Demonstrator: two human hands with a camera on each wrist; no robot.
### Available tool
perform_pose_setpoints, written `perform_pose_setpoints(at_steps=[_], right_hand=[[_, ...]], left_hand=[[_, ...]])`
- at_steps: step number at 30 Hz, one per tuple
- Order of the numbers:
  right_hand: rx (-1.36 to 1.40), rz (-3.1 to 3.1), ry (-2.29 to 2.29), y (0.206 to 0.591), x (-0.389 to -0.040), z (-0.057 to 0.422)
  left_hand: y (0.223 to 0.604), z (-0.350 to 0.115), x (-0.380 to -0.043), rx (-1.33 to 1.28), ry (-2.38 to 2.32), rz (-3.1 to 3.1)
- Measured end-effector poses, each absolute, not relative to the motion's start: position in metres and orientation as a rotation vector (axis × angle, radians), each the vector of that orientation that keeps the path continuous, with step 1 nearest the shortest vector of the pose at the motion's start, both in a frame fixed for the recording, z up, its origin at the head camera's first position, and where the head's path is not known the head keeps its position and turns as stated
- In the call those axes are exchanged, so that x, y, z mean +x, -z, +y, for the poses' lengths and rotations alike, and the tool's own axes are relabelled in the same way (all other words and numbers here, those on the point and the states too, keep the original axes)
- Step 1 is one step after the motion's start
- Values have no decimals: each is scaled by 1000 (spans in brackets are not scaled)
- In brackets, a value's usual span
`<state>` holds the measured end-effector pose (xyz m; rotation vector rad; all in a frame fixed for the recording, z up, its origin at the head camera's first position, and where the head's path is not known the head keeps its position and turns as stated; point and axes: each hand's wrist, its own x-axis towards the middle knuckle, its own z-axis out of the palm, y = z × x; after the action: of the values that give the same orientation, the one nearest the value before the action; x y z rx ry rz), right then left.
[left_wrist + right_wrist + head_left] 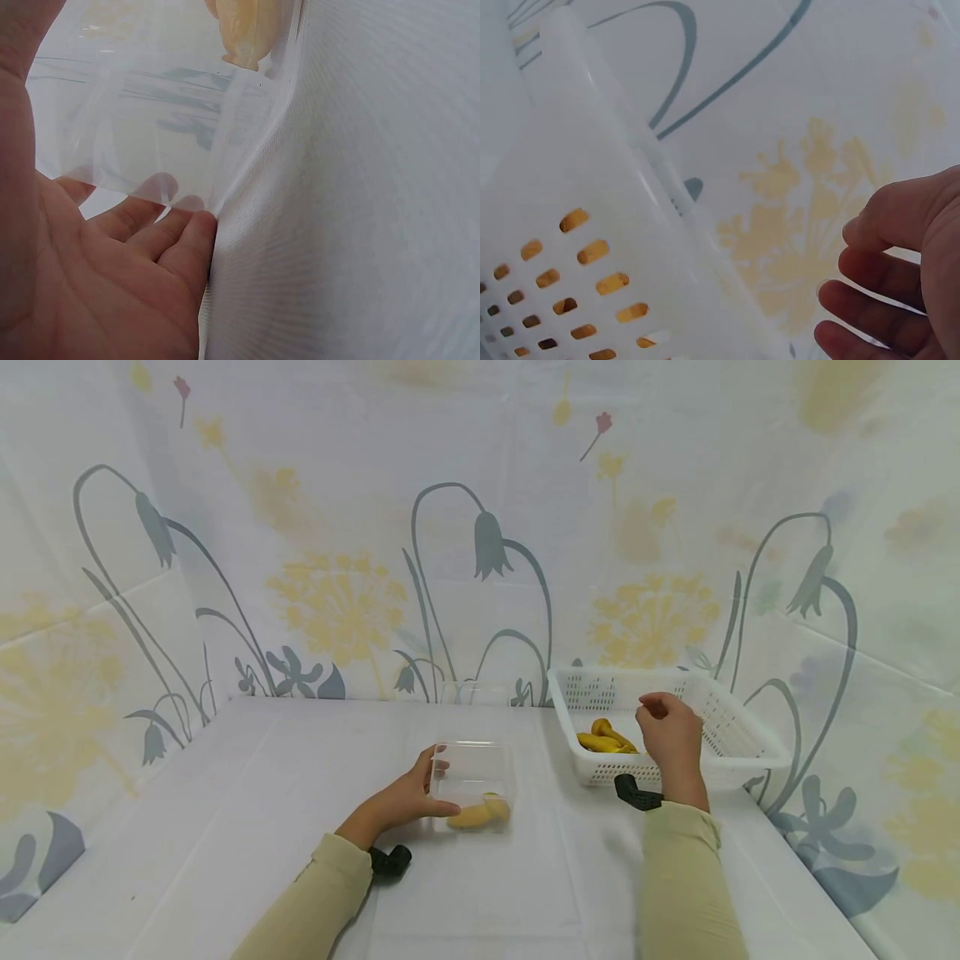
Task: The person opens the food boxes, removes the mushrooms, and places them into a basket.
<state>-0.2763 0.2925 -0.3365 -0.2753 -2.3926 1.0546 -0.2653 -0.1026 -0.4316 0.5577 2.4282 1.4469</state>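
My left hand (408, 793) grips the left side of a clear plastic box (474, 768), thumb at the near side and fingers round the far side. Inside the box, toward its near right, lie yellow bananas (480, 812); the blunt end of one banana (244, 34) shows through the wall in the left wrist view. Over the near part of a white perforated basket (720, 762) is my right hand (671, 735), fingers loosely curled and nothing visible between them. More bananas (606, 739) lie in the left part of that basket.
A white cloth covers the table (262, 843). Behind it and at both sides hangs a flower-printed curtain (345, 527). Another clear container (474, 693) stands faintly visible at the back, beyond the held box.
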Motion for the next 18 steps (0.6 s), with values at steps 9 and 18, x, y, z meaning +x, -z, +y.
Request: perform_pose_setpoints(at_steps=[9, 18], right_hand=[[-171, -2479, -1051, 333, -278, 278], [-23, -2565, -1047, 328, -277, 257]], left_hand=[[431, -102, -265, 557, -1439, 2437], [429, -100, -264, 539, -1429, 2444]])
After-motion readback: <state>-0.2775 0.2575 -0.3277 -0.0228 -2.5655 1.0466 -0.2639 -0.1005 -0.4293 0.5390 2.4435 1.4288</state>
